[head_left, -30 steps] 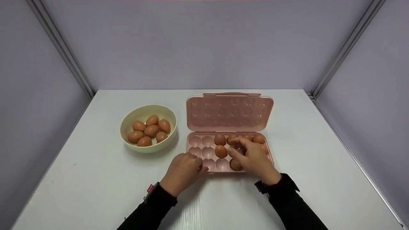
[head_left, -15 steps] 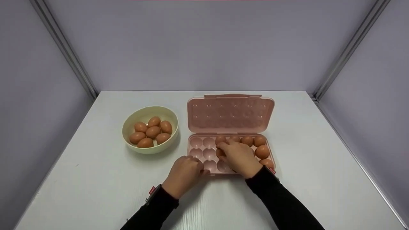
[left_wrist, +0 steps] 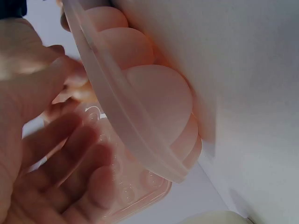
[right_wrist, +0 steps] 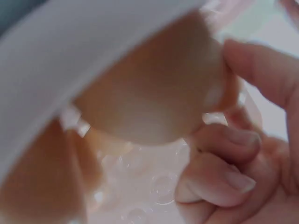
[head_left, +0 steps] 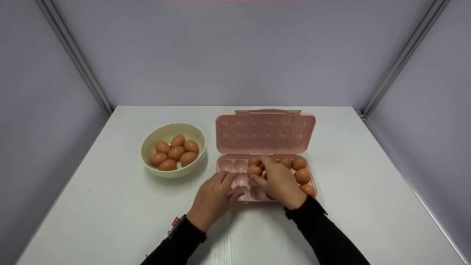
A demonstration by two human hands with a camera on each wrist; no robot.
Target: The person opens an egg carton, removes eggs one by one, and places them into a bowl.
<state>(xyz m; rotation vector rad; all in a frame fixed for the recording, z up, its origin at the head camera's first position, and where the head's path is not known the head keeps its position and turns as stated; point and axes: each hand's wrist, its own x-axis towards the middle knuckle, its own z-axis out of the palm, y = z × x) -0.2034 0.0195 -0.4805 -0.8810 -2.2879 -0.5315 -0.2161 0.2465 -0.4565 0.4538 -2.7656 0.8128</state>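
The pink egg carton (head_left: 226,165) lies with its lid raised at the back. Several brown eggs (head_left: 302,176) fill cups on its right side, while the left cups hold none. My right hand (head_left: 283,184) pinches an egg (head_left: 254,171) between thumb and fingers, just over the middle of the carton; the right wrist view shows the thumb (right_wrist: 252,65) against it. Over the carton's front left corner, my left hand (head_left: 213,197) holds nothing, its fingers loosely bent. In the left wrist view, those fingers (left_wrist: 70,172) are beside the carton's rounded cups (left_wrist: 159,98).
To the left of the carton stands a pale yellow-green bowl (head_left: 147,147) with several brown eggs (head_left: 176,152) in it. Both stand on a white table (head_left: 110,206) with grey walls at the back and sides.
My right hand has moved left from over the carton's right eggs and now grips the middle egg, which sits slightly higher. My left fingers have uncurled and lifted from the carton's front edge.
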